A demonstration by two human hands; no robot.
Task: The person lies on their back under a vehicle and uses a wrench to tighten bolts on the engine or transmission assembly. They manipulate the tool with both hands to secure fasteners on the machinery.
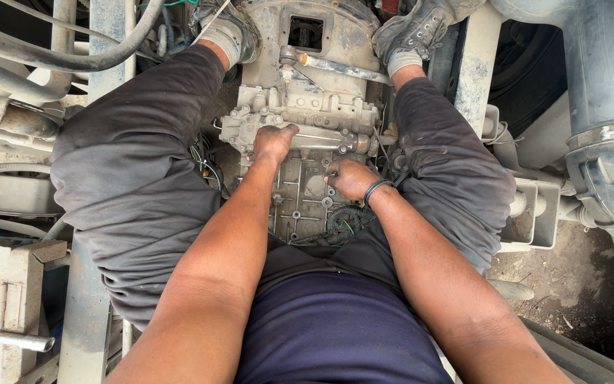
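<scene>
I sit astride a dirty grey metal gearbox housing [321,43] set between two truck frame rails. My left hand [273,142] rests, fingers curled, on the bolted valve block [300,117] across the top of the housing. My right hand [349,179], a black band on its wrist, presses fingers down on the flat cover plate [301,206] just below that block. I cannot tell whether either hand holds a small part or tool. A bundle of black wires [342,220] lies under the right wrist.
My legs in grey trousers and worn shoes [413,32] straddle the housing. Thick hoses [51,57] and pipes run at the left, a grey frame rail [477,64] and a large tyre [612,178] at the right. Dirt ground [570,284] shows lower right.
</scene>
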